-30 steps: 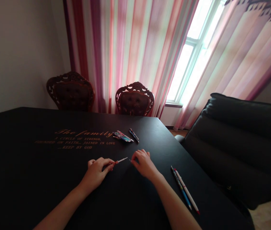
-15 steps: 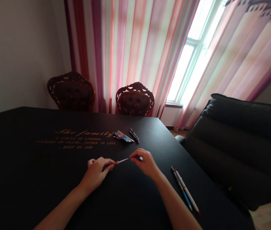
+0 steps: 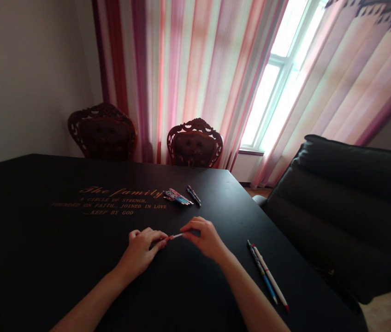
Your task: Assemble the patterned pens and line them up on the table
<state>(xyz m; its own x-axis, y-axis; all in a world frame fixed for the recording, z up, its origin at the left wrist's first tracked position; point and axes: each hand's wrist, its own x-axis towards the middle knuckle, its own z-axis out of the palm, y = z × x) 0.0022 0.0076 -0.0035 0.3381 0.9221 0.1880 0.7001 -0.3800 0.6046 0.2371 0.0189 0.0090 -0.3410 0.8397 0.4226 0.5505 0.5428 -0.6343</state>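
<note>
Left hand (image 3: 143,246) pinches a slim rod (image 3: 177,235); right hand (image 3: 206,236) clamps its three-o'clock end. Pens (image 3: 179,197) lie at twelve.

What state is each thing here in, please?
Left hand: pinching the slim white rod by its reddish end.
Right hand: fingertips at the rod's white end, grip unclear.
Heap of multicoloured pens: lying bunched on the black table.
Dark slim pen or pens: lying beside the heap.
Patterned blue pen: lying flat.
White pen with red ends: lying flat alongside.
Pink-striped fabric curtains: parted.
White-framed glass window: partly uncovered; open or shut unclear.
</note>
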